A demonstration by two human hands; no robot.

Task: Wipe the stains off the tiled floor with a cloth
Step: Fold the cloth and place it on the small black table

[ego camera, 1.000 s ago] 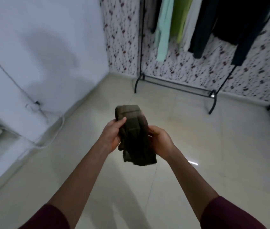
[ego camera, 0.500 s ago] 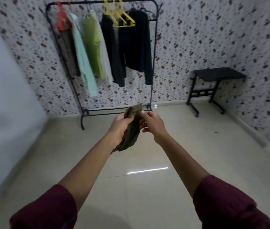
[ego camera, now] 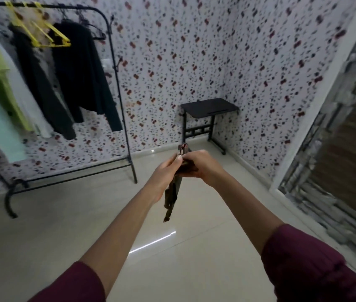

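both hands (ego camera: 185, 168) pinch the cloth (ego camera: 171, 197) near its top, long axis hanging downward.

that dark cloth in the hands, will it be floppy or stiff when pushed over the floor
Probably floppy: below the left hand and right hand that grip it, the cloth hangs limp in folds. It looks light, held up by the fingers alone. On the glossy tiled floor it would likely bunch unless pressed flat.
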